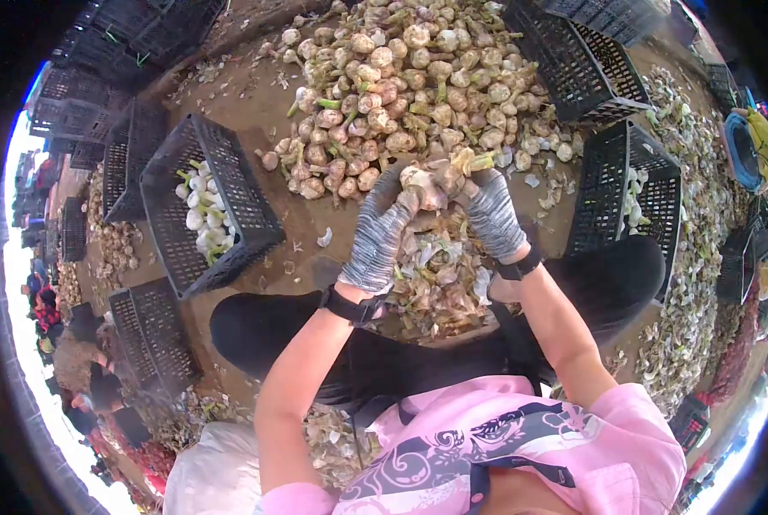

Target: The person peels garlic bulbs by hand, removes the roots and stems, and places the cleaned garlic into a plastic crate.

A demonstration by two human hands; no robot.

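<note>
Both my hands wear grey knitted gloves with bare fingertips and meet in front of the heap. My left hand [380, 233] is closed around a garlic bulb [425, 189] with dirty, loose skin. My right hand [492, 215] grips another garlic bulb with a short green stem [464, 163], right against the first. Behind them rises a large pile of unpeeled garlic [401, 86]. Below my hands, between my legs, lies a mound of shed garlic skins [442, 283]. Black bands circle both wrists.
A black plastic crate [248, 193] with cleaned white garlic stands at left. Another crate [603, 184] with some white bulbs is at right. More crates [583, 73] sit at the back. A white sack [216, 472] lies at lower left, and skins [701, 215] litter the right side.
</note>
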